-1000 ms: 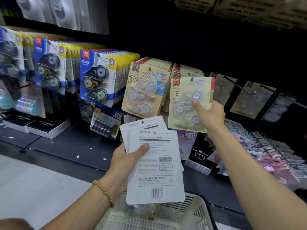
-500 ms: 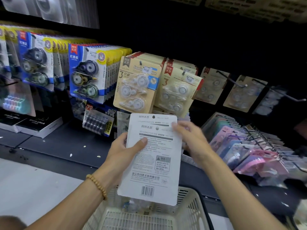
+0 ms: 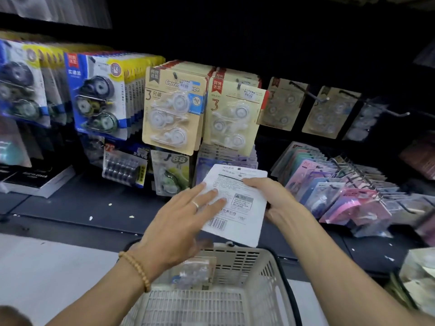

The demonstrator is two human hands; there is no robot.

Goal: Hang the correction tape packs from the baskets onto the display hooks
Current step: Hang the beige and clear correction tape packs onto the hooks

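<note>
My right hand grips a correction tape pack by its right edge, white printed back facing me, above the far rim of a white plastic basket. My left hand is spread with straight fingers, its fingertips lying on the pack's left side. Another clear-blister pack leans inside the basket. On the display hooks above hang beige three-piece packs: a full row and a second row beside it. Further right, two hooks stick out with few packs on them.
Blue-and-yellow tape packs fill the hooks to the left. Pink and pastel packets lie fanned on the dark shelf at right. Black boxes sit at lower left. Another container's corner shows at the right edge.
My right hand left the pack it hung on the second beige row and came down to take the held pack. My left hand released its grip and now lies flat on it.
</note>
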